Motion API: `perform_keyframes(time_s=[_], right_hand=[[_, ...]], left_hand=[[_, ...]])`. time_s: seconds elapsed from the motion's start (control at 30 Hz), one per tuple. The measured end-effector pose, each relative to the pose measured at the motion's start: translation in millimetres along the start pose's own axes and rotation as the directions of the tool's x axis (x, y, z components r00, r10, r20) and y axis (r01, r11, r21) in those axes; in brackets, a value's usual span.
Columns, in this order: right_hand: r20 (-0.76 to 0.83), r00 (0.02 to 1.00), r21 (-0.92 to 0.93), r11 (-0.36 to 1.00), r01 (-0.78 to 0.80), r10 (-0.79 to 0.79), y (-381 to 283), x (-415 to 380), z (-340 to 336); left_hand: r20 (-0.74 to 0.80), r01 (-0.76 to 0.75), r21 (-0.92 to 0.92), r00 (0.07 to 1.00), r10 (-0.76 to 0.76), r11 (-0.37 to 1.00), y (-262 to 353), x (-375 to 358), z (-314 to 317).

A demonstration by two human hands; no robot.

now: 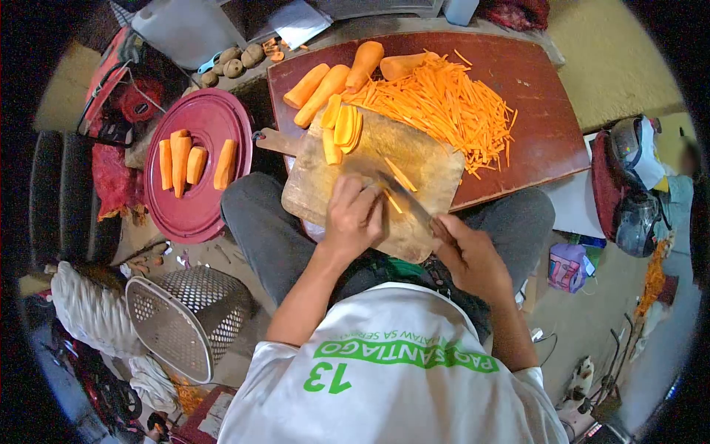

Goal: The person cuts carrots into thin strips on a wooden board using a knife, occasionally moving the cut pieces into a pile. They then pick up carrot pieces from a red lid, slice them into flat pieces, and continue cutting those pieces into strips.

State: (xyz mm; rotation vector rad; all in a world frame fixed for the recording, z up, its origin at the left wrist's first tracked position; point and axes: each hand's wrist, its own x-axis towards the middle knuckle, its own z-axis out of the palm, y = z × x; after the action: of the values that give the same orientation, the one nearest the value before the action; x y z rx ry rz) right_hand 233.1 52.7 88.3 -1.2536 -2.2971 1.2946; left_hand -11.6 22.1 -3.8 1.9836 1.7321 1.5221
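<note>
My right hand (470,257) is closed around the handle of a knife (416,206), its blade slanting up and left over the wooden cutting board (307,185). On the board, my left hand (355,213) has its fingers curled and pressed down beside the blade; what lies under them is hidden, and the blade's tip is blurred. A few cut carrot sticks (400,175) lie next to the knife. Flat carrot slices (345,127) are stacked at the board's upper left. Beyond the board spreads a heap of carrot strips (451,107).
Peeled carrots (322,92) lie on the red table (536,89) past the board. More carrots (180,159) rest on a round red lid (211,111) to the left. A plastic basket (196,296) lies tipped on the floor. Brown round vegetables (233,68) sit behind.
</note>
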Motion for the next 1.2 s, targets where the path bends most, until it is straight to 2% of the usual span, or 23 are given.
perform_keyframes(time_s=[0.03,0.23,0.33,0.37,0.47,0.53,0.57,0.67,0.7,0.8,0.93,1.03,1.13,1.17,1.2], right_hand=[[0.064,0.998,-0.013,1.000,-0.016,0.016,1.9,-1.7,-0.9],[0.146,0.988,-0.043,0.997,0.064,-0.057,14.2,1.5,-3.5],[0.120,0.982,-0.036,0.988,0.148,-0.143,26.2,24.2,-19.8],[0.096,0.986,0.011,0.991,0.135,-0.135,25.6,33.4,-28.3],[0.142,0.985,-0.006,0.995,0.103,-0.101,36.5,69.9,-55.7],[0.093,0.982,-0.019,0.986,0.166,-0.164,62.9,98.6,-66.8],[0.020,0.967,-0.085,0.963,0.254,-0.253,73.9,110.5,-71.2],[0.068,0.985,-0.246,0.954,0.171,-0.159,40.2,125.8,-108.0],[0.015,0.977,-0.231,0.950,0.210,-0.212,40.3,133.0,-113.4],[-0.115,0.966,-0.143,0.966,0.213,-0.230,35.3,141.7,-131.8],[-0.378,0.850,-0.074,0.927,0.368,-0.368,58.3,150.5,-122.5],[-0.244,0.947,0.173,0.951,0.256,-0.210,71.6,143.0,-110.7],[-0.249,0.939,0.172,0.944,0.283,-0.236,69.8,133.8,-107.9],[-0.303,0.903,0.111,0.929,0.352,-0.306,75.5,137.5,-103.0],[-0.281,0.907,0.106,0.930,0.353,-0.312,72.8,136.2,-103.6]], left_hand=[[-0.020,0.007,0.022,1.000,-0.006,1.000,-3.6,1.0,-3.8],[-0.066,0.064,0.076,0.996,-0.059,0.995,-12.5,6.7,-8.8],[-0.035,0.057,0.099,0.998,-0.054,0.993,-9.3,6.2,-8.8],[-0.034,0.046,0.100,0.999,-0.043,0.994,-9.4,5.9,-8.0],[-0.001,0.033,0.113,0.999,-0.033,0.993,-12.8,3.0,-5.1],[0.023,0.020,0.129,0.999,-0.023,0.991,-15.5,2.0,-3.5],[0.029,0.009,0.138,1.000,-0.013,0.990,-15.7,1.6,-2.9],[0.070,-0.007,0.166,0.998,-0.004,0.986,-13.7,3.0,-3.2],[0.085,-0.009,0.179,0.996,-0.007,0.984,-12.6,4.4,-2.7],[0.128,0.001,0.216,0.991,-0.030,0.976,-8.4,6.9,-3.7],[0.128,0.009,0.189,0.991,-0.034,0.982,-11.4,6.7,0.2],[0.119,0.069,0.192,0.988,-0.093,0.979,-8.2,9.4,2.6],[0.109,0.115,0.192,0.984,-0.138,0.975,-2.3,18.4,10.4],[0.115,0.130,0.186,0.982,-0.152,0.974,-0.4,20.3,13.8],[0.123,0.142,0.179,0.978,-0.165,0.974,0.9,23.4,16.6]])
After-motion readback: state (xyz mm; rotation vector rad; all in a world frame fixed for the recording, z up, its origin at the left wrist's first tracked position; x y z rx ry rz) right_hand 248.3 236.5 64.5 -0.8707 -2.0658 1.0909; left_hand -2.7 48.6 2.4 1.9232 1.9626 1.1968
